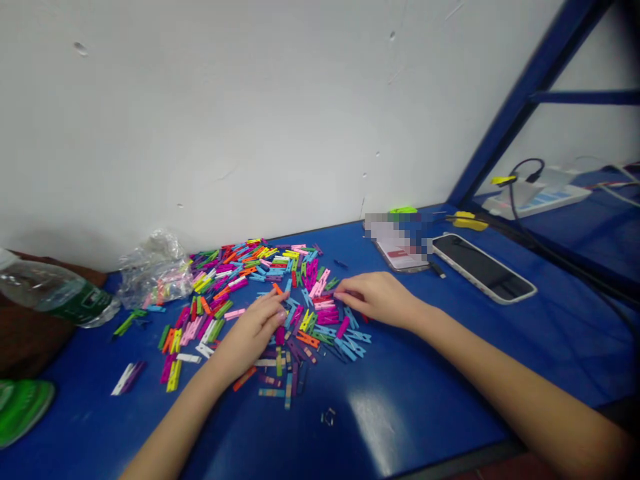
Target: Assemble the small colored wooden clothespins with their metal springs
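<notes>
Many small coloured clothespins point(265, 270) lie in a loose heap on the blue table. My left hand point(255, 333) rests over the middle of the heap, thumb and index finger slightly apart. An orange clothespin point(277, 289) lies just beyond its fingertips. At the heap's right side, my right hand point(377, 298) has its fingertips pinched together near a pink clothespin point(319, 283); what they grip is too small to make out. Light blue clothespins point(350, 347) lie below that hand. Loose striped wooden pieces point(271, 393) sit near my left wrist.
To the left are a crumpled plastic bag point(157, 267), a clear bottle point(60, 290) and a green object point(25, 410). Two phones, one with a black screen point(485, 267), lie at right near cables and a power strip point(545, 197). Small metal springs point(328, 417) lie in front.
</notes>
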`<state>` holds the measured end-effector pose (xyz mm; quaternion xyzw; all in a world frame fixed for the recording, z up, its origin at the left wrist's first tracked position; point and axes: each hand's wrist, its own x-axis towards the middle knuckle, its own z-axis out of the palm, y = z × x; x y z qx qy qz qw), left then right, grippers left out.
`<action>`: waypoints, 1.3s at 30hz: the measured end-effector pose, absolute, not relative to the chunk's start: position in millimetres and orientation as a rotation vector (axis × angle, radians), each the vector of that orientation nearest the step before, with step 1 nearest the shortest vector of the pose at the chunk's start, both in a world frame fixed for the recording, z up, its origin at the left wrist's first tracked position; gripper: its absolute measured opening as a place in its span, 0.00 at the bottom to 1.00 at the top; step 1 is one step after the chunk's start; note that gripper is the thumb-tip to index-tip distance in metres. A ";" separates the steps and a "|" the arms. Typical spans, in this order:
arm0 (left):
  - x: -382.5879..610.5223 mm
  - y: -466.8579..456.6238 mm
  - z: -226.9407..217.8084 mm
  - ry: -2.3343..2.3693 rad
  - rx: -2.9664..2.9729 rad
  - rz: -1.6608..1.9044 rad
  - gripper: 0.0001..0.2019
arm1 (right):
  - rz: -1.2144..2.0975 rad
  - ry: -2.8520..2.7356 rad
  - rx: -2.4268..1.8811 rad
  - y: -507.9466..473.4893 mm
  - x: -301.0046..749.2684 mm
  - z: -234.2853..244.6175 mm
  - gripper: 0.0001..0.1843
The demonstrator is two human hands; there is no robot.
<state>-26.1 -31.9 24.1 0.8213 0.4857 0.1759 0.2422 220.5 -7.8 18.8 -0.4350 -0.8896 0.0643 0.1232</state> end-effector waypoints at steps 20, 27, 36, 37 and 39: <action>-97.7 13.8 2.7 2.136 2.090 0.478 0.22 | 0.105 -2.447 -1.130 -6.3 218.2 4.2 0.21; -78.7 10.0 1.1 1.894 2.050 0.507 0.20 | 0.136 -2.491 -1.222 -9.1 215.1 3.1 0.23; -67.1 3.6 5.0 1.759 1.859 0.841 0.21 | 0.143 -2.553 -1.253 -10.7 211.7 -3.4 0.26; -67.9 3.6 6.6 1.760 1.841 0.891 0.22 | 0.130 -2.552 -1.251 -10.9 211.4 -3.2 0.26; -69.3 3.8 9.9 1.774 1.811 0.987 0.22 | 0.095 -2.541 -1.220 -13.1 209.2 -0.6 0.24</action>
